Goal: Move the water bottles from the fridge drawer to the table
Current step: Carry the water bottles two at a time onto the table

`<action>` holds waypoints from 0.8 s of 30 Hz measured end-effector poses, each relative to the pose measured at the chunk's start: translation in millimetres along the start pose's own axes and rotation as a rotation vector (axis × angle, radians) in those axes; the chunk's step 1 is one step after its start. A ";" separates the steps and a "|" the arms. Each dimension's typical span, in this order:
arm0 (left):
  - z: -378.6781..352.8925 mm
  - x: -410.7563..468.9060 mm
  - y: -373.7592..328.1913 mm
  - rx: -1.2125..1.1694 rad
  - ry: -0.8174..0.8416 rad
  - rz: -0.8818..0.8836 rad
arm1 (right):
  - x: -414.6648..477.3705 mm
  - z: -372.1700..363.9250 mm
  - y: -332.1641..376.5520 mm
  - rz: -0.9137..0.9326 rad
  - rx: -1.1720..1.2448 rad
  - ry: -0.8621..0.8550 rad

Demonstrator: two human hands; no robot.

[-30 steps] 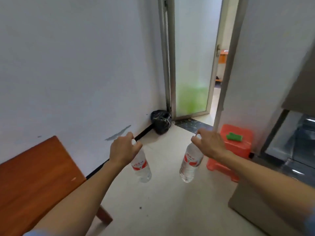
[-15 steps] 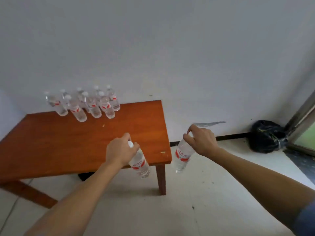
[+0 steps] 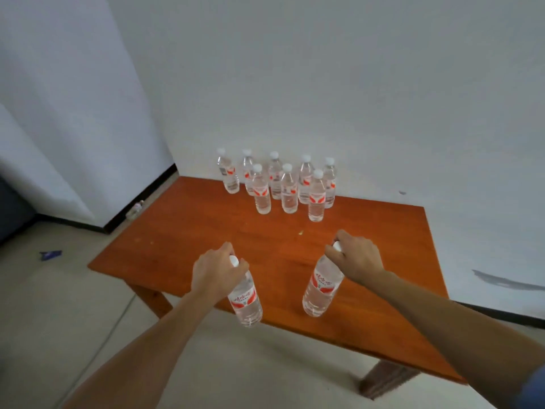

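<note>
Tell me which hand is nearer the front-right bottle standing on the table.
Right. The right hand is just in front of the standing bottle, slightly to its right; the left hand is farther off, to its front left.

Red-labelled left bottle [image 3: 246, 302] and right bottle [image 3: 321, 287] hang tilted over the table [image 3: 191, 237] – eight others [image 3: 289, 193] stand behind

clear plastic bottles [image 3: 276, 184], glossy wooden table [image 3: 206, 231], matt wall [image 3: 324, 84]
</note>
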State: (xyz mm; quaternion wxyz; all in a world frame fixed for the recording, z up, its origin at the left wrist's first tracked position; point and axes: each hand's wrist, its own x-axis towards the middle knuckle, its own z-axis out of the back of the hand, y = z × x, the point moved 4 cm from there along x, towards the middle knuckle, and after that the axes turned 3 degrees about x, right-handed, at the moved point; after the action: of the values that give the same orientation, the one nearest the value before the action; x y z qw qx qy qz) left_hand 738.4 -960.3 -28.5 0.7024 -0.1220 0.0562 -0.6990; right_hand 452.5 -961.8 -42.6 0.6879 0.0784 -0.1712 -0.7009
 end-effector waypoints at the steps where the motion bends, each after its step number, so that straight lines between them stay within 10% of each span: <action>1: 5.7 15.8 14.7 0.005 -0.010 -0.008 | 13.8 -9.4 15.4 -0.004 0.026 0.003; 24: -8.9 364.4 153.0 -0.130 -0.021 0.022 | 346.8 -129.1 173.1 0.054 0.213 0.029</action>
State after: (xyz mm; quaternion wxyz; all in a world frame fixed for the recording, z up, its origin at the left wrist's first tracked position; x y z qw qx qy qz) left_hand 890.3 -1325.1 -42.0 0.7014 -0.1738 0.0955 -0.6847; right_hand 645.1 -1321.7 -58.8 0.6966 0.1568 -0.2369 -0.6589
